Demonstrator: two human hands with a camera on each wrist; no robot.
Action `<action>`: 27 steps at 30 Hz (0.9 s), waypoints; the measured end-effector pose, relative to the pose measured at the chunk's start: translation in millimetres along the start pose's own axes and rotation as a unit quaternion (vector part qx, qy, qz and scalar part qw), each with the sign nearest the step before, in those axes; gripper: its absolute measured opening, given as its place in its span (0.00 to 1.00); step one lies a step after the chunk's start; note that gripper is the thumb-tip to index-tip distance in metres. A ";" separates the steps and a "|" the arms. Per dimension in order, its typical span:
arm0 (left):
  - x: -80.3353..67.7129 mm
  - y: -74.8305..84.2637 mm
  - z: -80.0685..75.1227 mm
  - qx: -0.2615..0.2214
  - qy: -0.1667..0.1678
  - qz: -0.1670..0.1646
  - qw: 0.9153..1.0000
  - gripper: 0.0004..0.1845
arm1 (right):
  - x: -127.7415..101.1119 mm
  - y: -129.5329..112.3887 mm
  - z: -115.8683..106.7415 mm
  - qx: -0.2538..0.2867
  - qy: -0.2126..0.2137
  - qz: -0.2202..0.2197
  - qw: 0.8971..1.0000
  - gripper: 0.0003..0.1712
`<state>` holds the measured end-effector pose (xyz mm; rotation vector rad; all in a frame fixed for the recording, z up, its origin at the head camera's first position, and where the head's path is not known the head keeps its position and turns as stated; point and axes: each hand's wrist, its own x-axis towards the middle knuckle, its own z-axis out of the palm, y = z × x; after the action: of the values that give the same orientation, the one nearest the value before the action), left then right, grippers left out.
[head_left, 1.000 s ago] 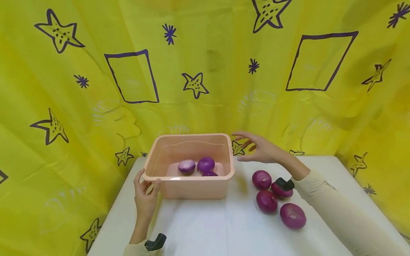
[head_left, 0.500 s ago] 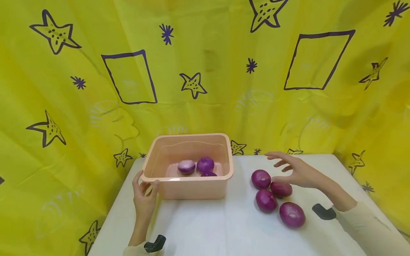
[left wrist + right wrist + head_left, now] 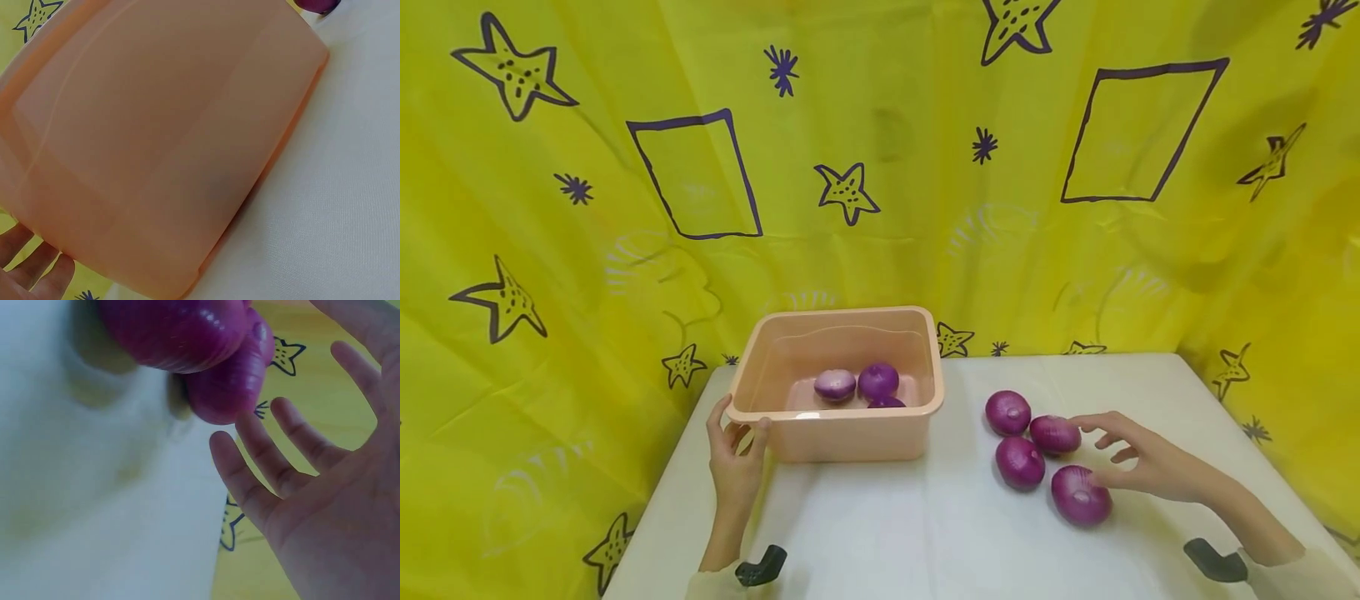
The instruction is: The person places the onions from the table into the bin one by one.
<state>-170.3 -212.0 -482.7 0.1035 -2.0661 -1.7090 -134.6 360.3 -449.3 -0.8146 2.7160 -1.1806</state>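
A peach plastic basin [image 3: 850, 437] stands on the white table [image 3: 925, 533] and holds three purple onions [image 3: 878, 381]. My left hand [image 3: 741, 433] grips the basin's near-left corner, thumb on the front rim and fingers on the side. The left wrist view shows the basin wall [image 3: 162, 137] close up, with fingertips [image 3: 31, 262] below it. Several purple onions lie in a cluster to the basin's right. My right hand [image 3: 1097, 450] hovers over them with spread fingers, its thumb by the nearest onion [image 3: 1078, 496] and its index finger by another onion [image 3: 1052, 433]. In the right wrist view the spread right hand [image 3: 312, 487] sits beside two onions [image 3: 231, 381].
A yellow curtain [image 3: 880, 208] with purple stars and squares hangs behind and beside the table. Black camera mounts sit at both wrists [image 3: 762, 565], [image 3: 1213, 560]. The table's right edge [image 3: 1247, 450] runs close to the right forearm.
My right hand has moved from beside the basin's far-right corner down and right to the onion cluster. The left hand stays on the basin corner.
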 end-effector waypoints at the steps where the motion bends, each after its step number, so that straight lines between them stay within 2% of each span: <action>1: 0.0 -0.1 -0.1 0.001 0.000 0.000 1.000 0.39 | -3.3 2.4 0.8 0.010 -0.012 0.007 1.000 0.40; 5: -0.2 -1.2 -0.3 0.001 0.003 0.001 1.000 0.40 | -13.4 12.7 4.9 0.062 -0.068 0.025 0.995 0.39; 8: -0.3 -0.2 -0.2 0.001 0.006 0.003 1.000 0.39 | -16.3 19.4 10.0 0.096 -0.108 0.020 0.989 0.39; 11: -0.3 1.5 0.6 -0.001 0.009 0.004 1.000 0.38 | -17.3 23.2 15.6 0.106 -0.128 0.008 0.986 0.40; 18: 0.9 1.0 1.0 -0.010 0.006 0.008 1.000 0.39 | -17.3 27.4 21.3 0.083 -0.125 0.003 0.989 0.40; 27: 1.7 -3.3 -0.9 -0.007 0.005 0.005 1.000 0.40 | -14.5 27.8 23.1 0.087 -0.128 0.011 0.988 0.39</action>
<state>-172.3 -214.1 -485.2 0.0975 -2.0426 -1.7143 -128.4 367.9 -487.0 -0.8462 2.3747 -1.1959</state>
